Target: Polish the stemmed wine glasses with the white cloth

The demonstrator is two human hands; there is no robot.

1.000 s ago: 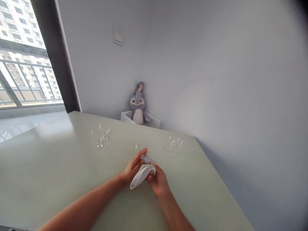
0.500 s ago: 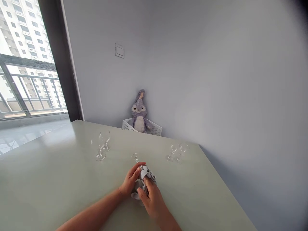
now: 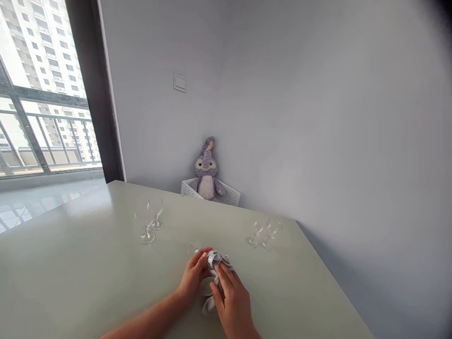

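Observation:
Near the middle of the table, my left hand [image 3: 191, 278] is closed around a clear stemmed glass [image 3: 194, 249], whose foot shows beyond the fingers, pointing away from me. A grey-white cloth [image 3: 219, 258] is bunched over the glass's bowl and hangs down between the hands. My right hand [image 3: 233, 297] presses this cloth against the glass, its fingers curled over the fabric. Most of the bowl is hidden by cloth and fingers.
Two clear glasses [image 3: 147, 237] stand upright at the left of the pale green table [image 3: 88, 263]. More clear glasses [image 3: 252, 242] are at the right. Behind the far edge, a plush rabbit [image 3: 206, 181] sits in a white perforated basket [image 3: 231, 195] by the wall.
The glass's foot has dropped lower, closer to my left fingers. My right hand and the cloth have shifted slightly right. The whole view has moved a little too.

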